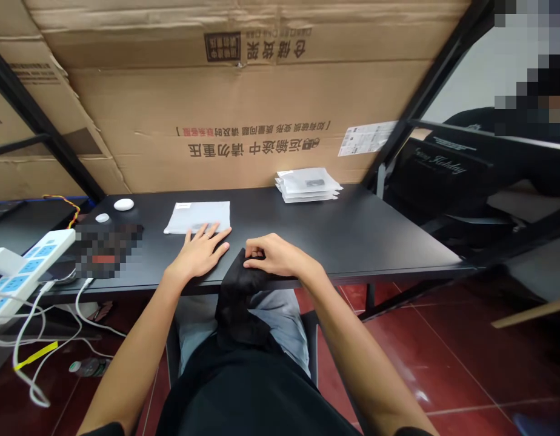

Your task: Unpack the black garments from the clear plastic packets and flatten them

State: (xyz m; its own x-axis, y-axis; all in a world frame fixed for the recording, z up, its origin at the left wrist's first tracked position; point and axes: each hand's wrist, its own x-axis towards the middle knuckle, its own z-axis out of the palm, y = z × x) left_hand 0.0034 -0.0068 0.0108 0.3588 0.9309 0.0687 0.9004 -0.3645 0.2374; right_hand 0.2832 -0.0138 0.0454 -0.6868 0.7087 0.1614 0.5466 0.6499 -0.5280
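Observation:
My left hand (199, 253) lies flat on the black table with its fingers spread. Its fingertips touch the near edge of a flat, whitish translucent pouch (202, 212) that has a small white label at its upper left. Close to the table's front edge, my right hand (275, 255) pinches a piece of black cloth (237, 297). The cloth hangs over the edge to my lap, where it meets my black shirt; whether it is part of the shirt I cannot tell. Farther back on the right rests a stack of similar pouches (307, 183).
A cardboard sheet (239, 103) stands behind the table (353, 236). On the left are a white power strip (30, 272) with cables, a blurred-out dark item (110, 251) and two white rounded objects (123, 204). A person in black (471, 118) is beyond the right frame post.

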